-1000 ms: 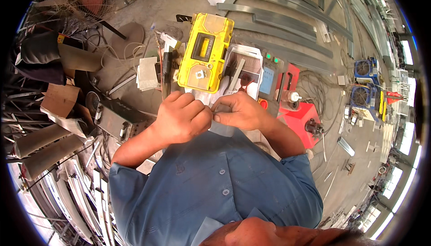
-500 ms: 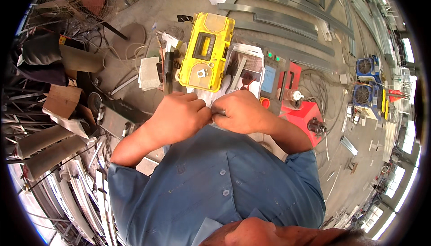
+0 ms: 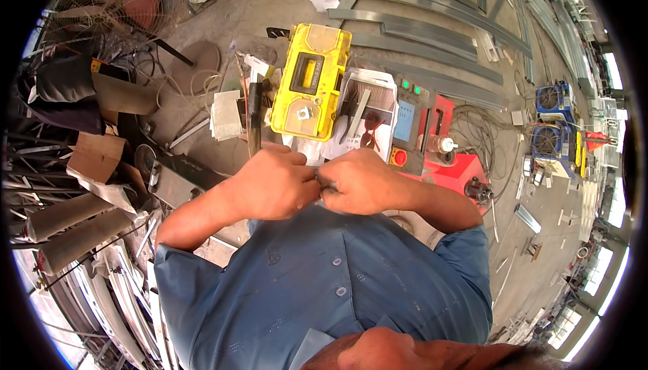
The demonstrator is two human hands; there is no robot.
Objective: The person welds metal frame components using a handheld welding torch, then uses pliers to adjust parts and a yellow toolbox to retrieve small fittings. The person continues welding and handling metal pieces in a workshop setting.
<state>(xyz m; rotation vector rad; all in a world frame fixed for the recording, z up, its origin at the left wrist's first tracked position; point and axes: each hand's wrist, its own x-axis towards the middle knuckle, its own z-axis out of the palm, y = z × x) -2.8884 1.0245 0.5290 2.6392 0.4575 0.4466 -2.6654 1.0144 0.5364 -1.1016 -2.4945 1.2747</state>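
My left hand [image 3: 280, 181] and my right hand [image 3: 361, 182] meet in front of my blue shirt, fingers curled in and knuckles nearly touching. Whatever lies between the fingers is hidden by them. Just beyond the left hand is a yellow toolbox [image 3: 322, 97] with clear lid panels and a small metal part [image 3: 303, 114] on top. Past the right hand stands a white box [image 3: 372, 74], which contains a flat metal strip [image 3: 359, 110] and what look like dark glasses with red arms [image 3: 372, 127].
Right of the box is a control panel [image 3: 406, 122] with green buttons and a red knob, beside a red machine [image 3: 462, 176]. A hammer-like tool [image 3: 254, 97] stands left of the toolbox. Long metal profiles [image 3: 418, 33] cover the far floor; a fan [image 3: 111, 2] is at far left.
Both hands have come slightly closer to my body, still together and closed. More of the white box's near end, with the glasses, now shows.
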